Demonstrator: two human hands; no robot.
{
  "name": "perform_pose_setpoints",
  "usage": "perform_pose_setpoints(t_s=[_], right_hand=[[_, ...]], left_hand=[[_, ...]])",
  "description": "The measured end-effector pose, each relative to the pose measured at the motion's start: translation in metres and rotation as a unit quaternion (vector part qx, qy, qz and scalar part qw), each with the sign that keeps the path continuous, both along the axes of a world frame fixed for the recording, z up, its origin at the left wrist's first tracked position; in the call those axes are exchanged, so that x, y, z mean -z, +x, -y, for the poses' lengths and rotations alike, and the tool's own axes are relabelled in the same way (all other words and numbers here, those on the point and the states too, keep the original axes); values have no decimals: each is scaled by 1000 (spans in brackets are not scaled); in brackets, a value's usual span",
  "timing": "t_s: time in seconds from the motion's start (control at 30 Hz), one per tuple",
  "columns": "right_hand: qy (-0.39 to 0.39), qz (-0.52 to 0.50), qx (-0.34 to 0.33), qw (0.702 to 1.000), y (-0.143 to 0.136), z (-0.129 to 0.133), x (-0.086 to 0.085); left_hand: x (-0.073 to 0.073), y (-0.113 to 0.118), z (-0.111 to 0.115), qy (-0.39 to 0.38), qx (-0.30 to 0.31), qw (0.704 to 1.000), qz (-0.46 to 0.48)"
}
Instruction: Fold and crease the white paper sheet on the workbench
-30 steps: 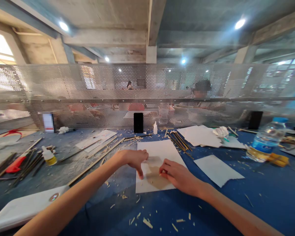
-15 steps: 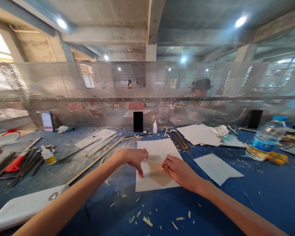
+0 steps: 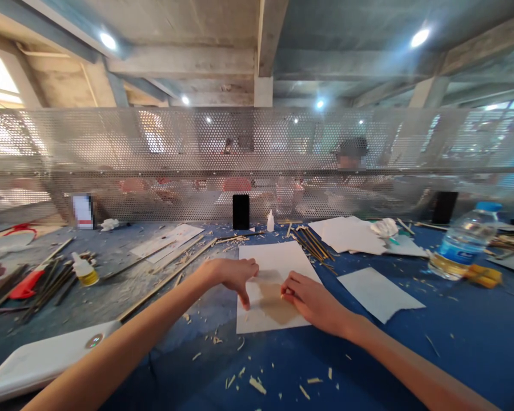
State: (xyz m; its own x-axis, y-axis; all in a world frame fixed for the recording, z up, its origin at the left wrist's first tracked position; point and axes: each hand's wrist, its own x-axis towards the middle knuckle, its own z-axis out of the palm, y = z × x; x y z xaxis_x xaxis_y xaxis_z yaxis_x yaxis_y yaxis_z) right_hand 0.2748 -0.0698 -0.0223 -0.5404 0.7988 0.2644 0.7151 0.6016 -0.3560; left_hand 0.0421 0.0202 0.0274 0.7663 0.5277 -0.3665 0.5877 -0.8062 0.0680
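A white sheet of paper (image 3: 265, 257) lies on the blue table in front of me. My left hand (image 3: 236, 278) rests on its left part, thumb and fingers spread, nothing held. Over the right part is my right hand (image 3: 306, 297), its thumb and fingertips pinched together. Whatever is between them is too small to name. Below and between the hands, a tan patch (image 3: 272, 305) shows on the sheet; I cannot tell whether it is shadow or a thin piece.
Thin sticks (image 3: 312, 242) and a small white bottle (image 3: 270, 221) lie beyond the sheet. To the right are a torn paper (image 3: 381, 294) and a water bottle (image 3: 465, 242). At left are a glue bottle (image 3: 84, 271), a red-handled tool (image 3: 26, 285) and a white device (image 3: 47, 357). Shavings litter the table.
My right hand's pinched fingertips have shifted very slightly to the left over the sheet. My left hand has stayed in place.
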Motion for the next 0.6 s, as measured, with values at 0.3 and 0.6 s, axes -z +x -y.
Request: perform_pose_setpoints(t_s=[0.3,0.6], right_hand=[[-2,26,4,1000,-4,4,-4],[35,39,12,999,0,0,1]], left_hand=[[4,-1,-3,2,1,1000,8],[3,-1,-2,1,4,1000,4]])
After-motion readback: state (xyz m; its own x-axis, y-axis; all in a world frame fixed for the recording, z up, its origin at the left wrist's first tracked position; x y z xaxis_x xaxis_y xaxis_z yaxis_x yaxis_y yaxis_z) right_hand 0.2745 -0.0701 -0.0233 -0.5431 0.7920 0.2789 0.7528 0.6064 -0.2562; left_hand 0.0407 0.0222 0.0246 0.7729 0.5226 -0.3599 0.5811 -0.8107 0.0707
